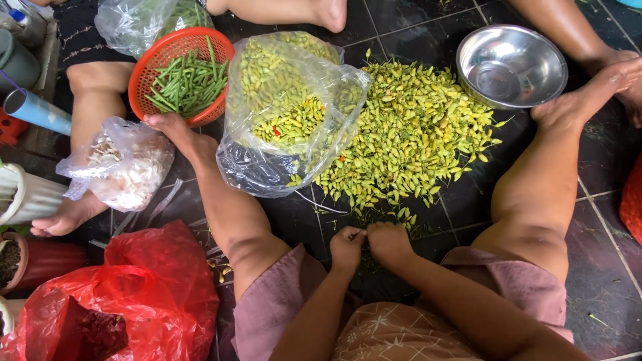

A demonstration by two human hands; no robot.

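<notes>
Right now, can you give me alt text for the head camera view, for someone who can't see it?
A person sitting on a dark tiled floor holds the left hand and right hand together just below a large pile of small yellow-green chili peppers. A clear plastic bag of the same peppers, an orange basket of green beans and an empty steel bowl lie beyond.

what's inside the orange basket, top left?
The orange basket holds cut green bean lengths, piled loosely toward its right side. Its bottom beneath them is covered. A clear bag of more greens overlaps the far rim, hiding that edge.
</notes>
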